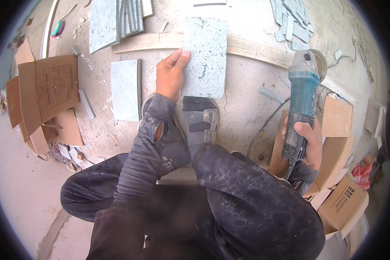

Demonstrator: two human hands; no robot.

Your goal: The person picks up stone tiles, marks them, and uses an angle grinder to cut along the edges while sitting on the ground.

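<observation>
My left hand [171, 74] is closed on the left edge of a grey-green stone tile [205, 58], thumb and fingers at its rim. The tile lies across a long wooden strip [149, 42], its near end by my sandalled foot [200, 121]. In my right hand [310, 138] is a teal and black angle grinder [302, 93], gripped round its black rear body. Its head and disc point away from me, off to the right of the tile. Whether the disc turns cannot be told.
More tiles lie stacked at the upper left [104, 24], with another small stack [125, 89] nearer. Tile offcuts [292, 24] are heaped at the far right. An open cardboard box [52, 86] stands left; cardboard boxes [344, 203] sit right. A cord [264, 125] crosses the dusty floor.
</observation>
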